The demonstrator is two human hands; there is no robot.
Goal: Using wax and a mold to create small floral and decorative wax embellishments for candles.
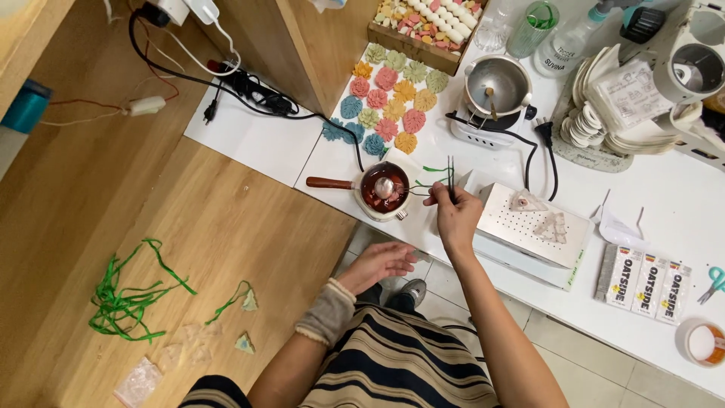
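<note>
Tweezers point(451, 175), slim and dark, are pinched upright in the right hand point(454, 214), fingers closed around them, above the front edge of the white tabletop point(664, 196). A green strip point(430, 181) is caught at or near the tips (the exact contact cannot be made out) and reaches toward a small pot point(384, 193) of dark red liquid with a brown handle, set just left of the hand at the same front edge. The left hand point(380, 261) is held open and empty, palm down, below the tabletop's edge beside the wooden surface point(226, 227).

Surroundings, by place:
- Just right of the right hand: a white perforated box point(529, 227) carrying pale translucent pieces.
- Behind the pot: rows of flower-shaped pieces point(389, 102) in pink, yellow, green and blue.
- Toward the far edge: a steel melting pot point(496, 87) on a white base, its black cord trailing forward between hand and box.
- Far right corner: stacked white moulds point(604, 113) and a clear spray bottle point(570, 41).
- Near right front edge: three small cartons point(643, 278), white with yellow and red panels, lying side by side; a tape roll point(702, 341); teal-handled scissors point(711, 281).
- On the wooden surface, left: a heap of green strips point(124, 298).
</note>
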